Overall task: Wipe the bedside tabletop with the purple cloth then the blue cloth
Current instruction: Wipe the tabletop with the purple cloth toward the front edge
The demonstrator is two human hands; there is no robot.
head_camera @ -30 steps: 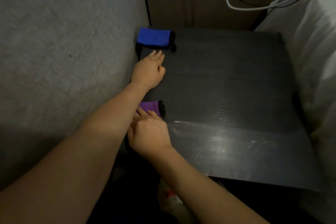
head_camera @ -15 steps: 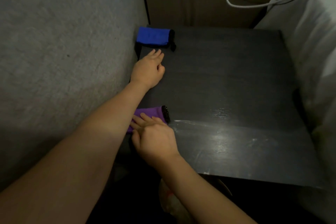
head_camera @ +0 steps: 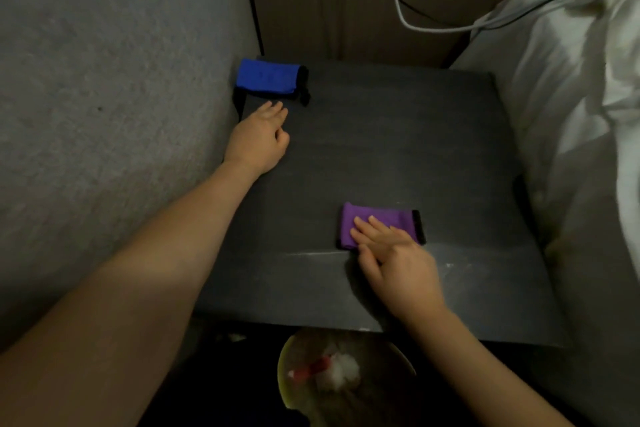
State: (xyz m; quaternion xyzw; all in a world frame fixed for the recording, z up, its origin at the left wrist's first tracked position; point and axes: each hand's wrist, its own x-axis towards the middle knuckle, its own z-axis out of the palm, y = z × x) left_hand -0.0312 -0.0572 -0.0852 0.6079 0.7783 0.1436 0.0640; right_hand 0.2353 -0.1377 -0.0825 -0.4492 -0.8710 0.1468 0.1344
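Note:
The dark bedside tabletop (head_camera: pixel 398 149) fills the middle of the view. A folded purple cloth (head_camera: pixel 391 220) with a black edge lies on its near middle part. My right hand (head_camera: pixel 394 260) presses flat on that cloth with straight fingers. A folded blue cloth (head_camera: pixel 266 80) with black trim sits at the far left corner. My left hand (head_camera: pixel 258 140) rests flat on the tabletop just in front of the blue cloth, fingertips close to it but apart from it.
A grey textured wall (head_camera: pixel 110 97) runs along the left side. White bedding (head_camera: pixel 571 114) borders the right. A white cable (head_camera: pixel 415 22) hangs behind the table. Below the front edge stands a bin (head_camera: pixel 332 378) with rubbish inside.
My right hand has slid the purple cloth from the left edge to the right, toward the table's middle. My left hand has stayed in place by the blue cloth.

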